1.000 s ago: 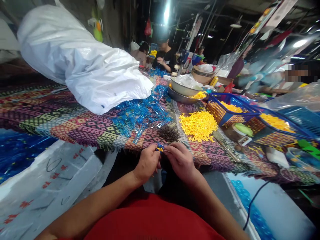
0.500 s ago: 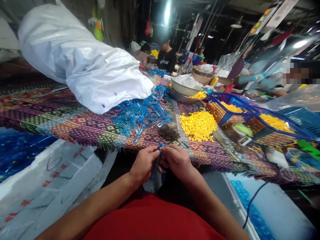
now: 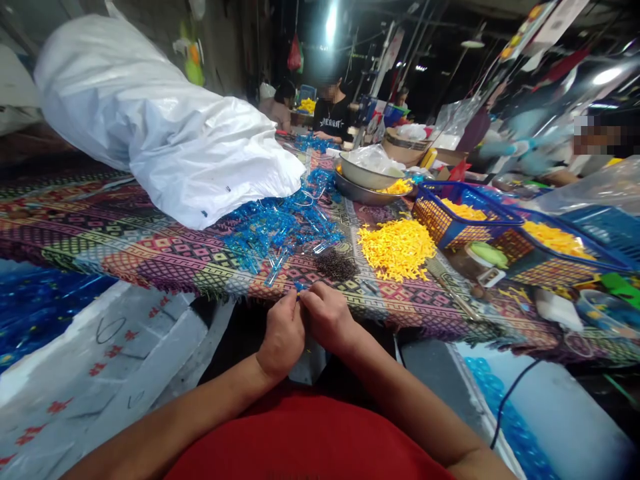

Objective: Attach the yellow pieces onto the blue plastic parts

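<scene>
My left hand point(image 3: 283, 328) and my right hand point(image 3: 327, 316) meet just in front of the table's near edge, both closed. Between their fingertips shows the tip of a small blue plastic piece point(image 3: 299, 287); most of it is hidden by the fingers. A small dark heap of tiny parts point(image 3: 337, 265), perhaps springs or screws, lies just beyond my hands. To its right is a pile of small yellow plastic parts point(image 3: 397, 249). Clear blue plastic pieces point(image 3: 280, 235) are scattered to its left, spilling from the mouth of a large white sack point(image 3: 200, 150).
Blue baskets point(image 3: 465, 217) with yellow parts stand at the right, behind a cup with a green lid point(image 3: 485, 255). Metal bowls point(image 3: 370, 175) sit farther back. A white box point(image 3: 115, 347) is at my lower left. Other people sit across the table.
Both hands have shifted a little left and drawn closer together. The blue piece, whose long body hung below my fingers, is now mostly covered by them.
</scene>
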A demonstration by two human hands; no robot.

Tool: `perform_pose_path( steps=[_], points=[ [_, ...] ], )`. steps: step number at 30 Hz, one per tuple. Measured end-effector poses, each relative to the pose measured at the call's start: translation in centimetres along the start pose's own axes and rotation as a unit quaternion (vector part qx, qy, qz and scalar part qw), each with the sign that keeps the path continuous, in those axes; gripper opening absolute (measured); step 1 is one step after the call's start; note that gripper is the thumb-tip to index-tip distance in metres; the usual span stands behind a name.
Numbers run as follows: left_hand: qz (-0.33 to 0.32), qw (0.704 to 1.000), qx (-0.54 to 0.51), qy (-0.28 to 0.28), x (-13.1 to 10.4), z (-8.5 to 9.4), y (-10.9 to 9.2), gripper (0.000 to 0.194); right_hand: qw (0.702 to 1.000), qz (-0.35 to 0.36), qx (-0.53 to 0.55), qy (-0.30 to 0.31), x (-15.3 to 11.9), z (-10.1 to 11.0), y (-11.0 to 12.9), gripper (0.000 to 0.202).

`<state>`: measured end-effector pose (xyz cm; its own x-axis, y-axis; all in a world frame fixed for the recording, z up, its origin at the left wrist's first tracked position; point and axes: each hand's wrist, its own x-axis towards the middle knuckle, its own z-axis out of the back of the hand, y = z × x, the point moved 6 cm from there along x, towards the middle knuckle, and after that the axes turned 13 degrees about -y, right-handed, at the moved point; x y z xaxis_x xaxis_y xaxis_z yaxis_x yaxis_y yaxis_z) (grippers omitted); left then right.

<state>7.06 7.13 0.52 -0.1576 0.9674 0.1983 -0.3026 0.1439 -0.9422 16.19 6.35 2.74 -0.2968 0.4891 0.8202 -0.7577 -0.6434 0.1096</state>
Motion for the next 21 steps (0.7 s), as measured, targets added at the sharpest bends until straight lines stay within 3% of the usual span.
perform_pose_path(
  steps=[10, 16, 21],
  points=[
    [0.072, 0.996, -0.056, -0.001, 0.0, 0.2, 1.0, 0.015, 0.999, 0.006, -0.01, 0.033, -0.1, -1.6, 0.0, 0.021],
    [0.071, 0.995, -0.062, -0.035, -0.1, 1.1, 2.0, 0.016, 0.999, 0.02, -0.009, 0.035, -0.3, -2.8, 0.8, 0.024],
    [0.147, 0.974, -0.169, -0.04, -0.1, 2.4, 3.9, 0.014, 0.998, 0.023, 0.017, 0.061, 0.2, -3.9, 2.0, 0.023]
  ],
)
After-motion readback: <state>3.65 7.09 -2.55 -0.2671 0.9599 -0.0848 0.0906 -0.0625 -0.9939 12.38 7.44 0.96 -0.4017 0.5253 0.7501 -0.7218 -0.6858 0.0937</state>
